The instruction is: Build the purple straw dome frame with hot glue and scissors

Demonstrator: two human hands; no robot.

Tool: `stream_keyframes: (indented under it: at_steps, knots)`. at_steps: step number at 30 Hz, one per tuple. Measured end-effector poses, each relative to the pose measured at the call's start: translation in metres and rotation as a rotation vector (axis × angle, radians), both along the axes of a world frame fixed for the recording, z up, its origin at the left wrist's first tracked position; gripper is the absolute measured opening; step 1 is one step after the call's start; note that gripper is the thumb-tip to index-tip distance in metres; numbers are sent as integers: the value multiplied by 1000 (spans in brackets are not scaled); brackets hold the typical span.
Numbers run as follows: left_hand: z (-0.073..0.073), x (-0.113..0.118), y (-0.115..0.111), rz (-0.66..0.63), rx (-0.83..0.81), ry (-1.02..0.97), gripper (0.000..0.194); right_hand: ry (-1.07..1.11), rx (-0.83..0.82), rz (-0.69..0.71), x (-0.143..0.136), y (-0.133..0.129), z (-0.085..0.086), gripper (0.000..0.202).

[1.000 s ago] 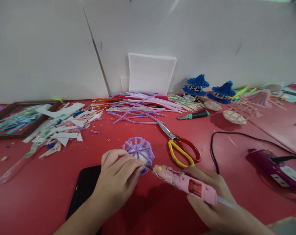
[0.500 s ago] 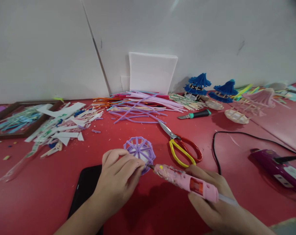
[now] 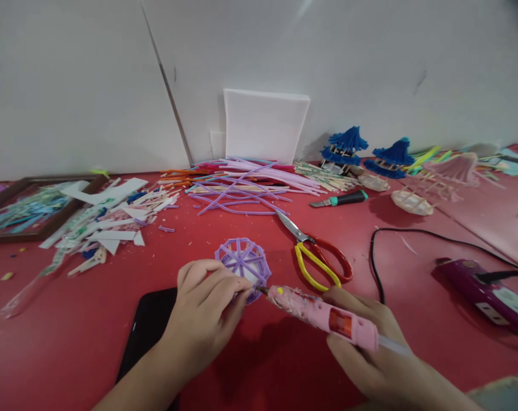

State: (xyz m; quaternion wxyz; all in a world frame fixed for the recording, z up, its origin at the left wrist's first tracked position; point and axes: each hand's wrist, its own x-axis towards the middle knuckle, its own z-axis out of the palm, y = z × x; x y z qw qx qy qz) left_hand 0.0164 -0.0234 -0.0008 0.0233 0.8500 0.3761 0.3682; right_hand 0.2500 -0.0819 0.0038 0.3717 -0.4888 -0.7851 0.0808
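Note:
My left hand point(image 3: 214, 305) pinches the near edge of a small round lattice frame point(image 3: 242, 257), made of purple pipe-cleaner-like strips with spokes meeting at its middle. White shows through between the spokes. In my right hand point(image 3: 365, 337) is a pink hot glue gun point(image 3: 319, 314) with a clear glue stick in its rear end. Its dark nozzle is at the frame's near right rim, close to my left fingertips; whether it touches is hard to tell. Scissors point(image 3: 304, 240) with one yellow and one red handle lie just beyond the glue gun, blades slightly apart.
A dark phone-like slab point(image 3: 145, 325) lies under my left wrist. Behind are purple strips point(image 3: 242, 194), a utility knife point(image 3: 340, 198), blue roofed models point(image 3: 344, 148) and a paper stack point(image 3: 265, 125). Scraps point(image 3: 113, 217) lie left; a purple power strip point(image 3: 485, 291) with black cable lies right.
Both hands, the lattice frame and the glue gun keep nearly the same pose. The whole view has shifted very slightly.

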Motion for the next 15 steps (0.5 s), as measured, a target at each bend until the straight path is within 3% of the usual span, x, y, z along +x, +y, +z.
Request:
stream_keyframes:
  at_steps: [15]
  knots:
    - [0, -1, 1, 7, -3, 12, 9, 13, 59, 32, 2, -1, -1, 17]
